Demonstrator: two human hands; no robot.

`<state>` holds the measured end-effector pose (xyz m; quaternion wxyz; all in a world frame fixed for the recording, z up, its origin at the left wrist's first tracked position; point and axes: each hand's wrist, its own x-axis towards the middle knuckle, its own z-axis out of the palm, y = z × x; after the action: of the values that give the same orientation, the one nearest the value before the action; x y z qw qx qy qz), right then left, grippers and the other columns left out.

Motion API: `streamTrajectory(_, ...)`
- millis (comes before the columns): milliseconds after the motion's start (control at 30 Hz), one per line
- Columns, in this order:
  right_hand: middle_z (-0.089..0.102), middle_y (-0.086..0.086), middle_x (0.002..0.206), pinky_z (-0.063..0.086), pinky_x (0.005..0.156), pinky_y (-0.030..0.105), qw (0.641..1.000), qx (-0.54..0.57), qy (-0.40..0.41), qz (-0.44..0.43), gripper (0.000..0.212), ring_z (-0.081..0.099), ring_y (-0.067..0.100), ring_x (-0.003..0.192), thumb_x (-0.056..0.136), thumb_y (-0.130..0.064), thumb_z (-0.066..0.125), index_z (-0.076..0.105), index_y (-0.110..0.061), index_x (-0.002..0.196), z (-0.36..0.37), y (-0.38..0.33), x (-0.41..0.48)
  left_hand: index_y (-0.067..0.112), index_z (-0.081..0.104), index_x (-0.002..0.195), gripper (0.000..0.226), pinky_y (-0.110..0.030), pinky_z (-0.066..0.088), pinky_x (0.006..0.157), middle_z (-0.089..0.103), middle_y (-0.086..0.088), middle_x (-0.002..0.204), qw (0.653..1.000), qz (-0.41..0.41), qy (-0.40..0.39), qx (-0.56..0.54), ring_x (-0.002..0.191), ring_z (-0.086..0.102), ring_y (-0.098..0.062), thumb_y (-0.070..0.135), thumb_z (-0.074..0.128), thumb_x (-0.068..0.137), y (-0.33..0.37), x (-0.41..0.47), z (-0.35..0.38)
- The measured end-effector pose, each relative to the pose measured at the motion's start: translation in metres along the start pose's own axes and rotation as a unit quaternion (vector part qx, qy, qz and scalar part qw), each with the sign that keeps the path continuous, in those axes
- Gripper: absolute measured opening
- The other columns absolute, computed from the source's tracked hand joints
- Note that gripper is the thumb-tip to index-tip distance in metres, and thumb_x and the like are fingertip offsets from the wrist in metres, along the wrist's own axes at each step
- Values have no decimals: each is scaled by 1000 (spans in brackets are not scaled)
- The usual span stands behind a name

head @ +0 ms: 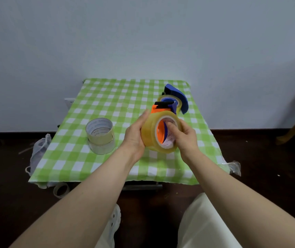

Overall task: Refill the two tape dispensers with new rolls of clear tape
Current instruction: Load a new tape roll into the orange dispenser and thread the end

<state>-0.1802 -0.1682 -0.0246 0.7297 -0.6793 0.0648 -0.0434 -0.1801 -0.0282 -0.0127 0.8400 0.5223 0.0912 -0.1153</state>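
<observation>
Above the middle of the table I hold a thick yellowish roll of clear tape (150,133) that sits around the orange tape dispenser (160,110). My left hand (134,136) cups the roll's left side. My right hand (185,136) grips its right rim, with the thumb inside the core where orange plastic shows. Behind them the blue tape dispenser (178,96) lies on the table with a tape roll in it. Two more tape rolls (100,136) stand stacked at the left of the table.
The small table has a green and white checked cloth (89,163) and stands against a pale wall. A white bag (39,153) hangs at its left edge, an empty tape core (61,190) lies on the dark floor, and clear plastic (235,167) sticks out at the right.
</observation>
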Motion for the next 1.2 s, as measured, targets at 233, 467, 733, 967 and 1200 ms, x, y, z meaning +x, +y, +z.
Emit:
streamTrajectory(233,60,10,109,55,86,43,982,-185,43,2,35,61,25,98,77,-32,71,65,-22,110,7,8,14,2,66,106,55,-42,55,89,73,-15,100,998,30,-8,53,93,69,-28,14,83,55,-6,0,-7)
streamTrajectory(467,63,11,83,54,77,31,990,-40,24,130,16,61,18,71,91,-7,55,60,-11,76,12,10,7,15,69,90,51,-43,54,86,75,-5,89,994,54,4,96,88,68,-25,9,89,44,-17,-1,-17)
streamTrajectory(733,73,5,102,56,81,38,971,80,-97,204,54,69,21,94,77,-54,65,65,-15,115,27,8,-12,14,71,94,29,-31,53,74,75,-5,89,997,54,8,50,88,70,-21,17,80,67,-25,-3,-12)
streamTrajectory(967,72,4,106,49,98,41,981,77,-99,147,33,67,20,101,90,-43,55,65,-21,112,36,20,-15,12,65,91,34,-39,47,76,64,-13,87,998,38,39,39,83,59,-28,27,53,62,-29,-1,-3)
streamTrajectory(1200,65,3,99,49,79,30,961,181,-114,174,38,62,16,89,95,-23,38,56,-13,127,38,14,-22,18,73,97,27,-34,51,77,73,-4,92,996,48,25,69,88,68,-20,18,65,72,-41,-5,-10)
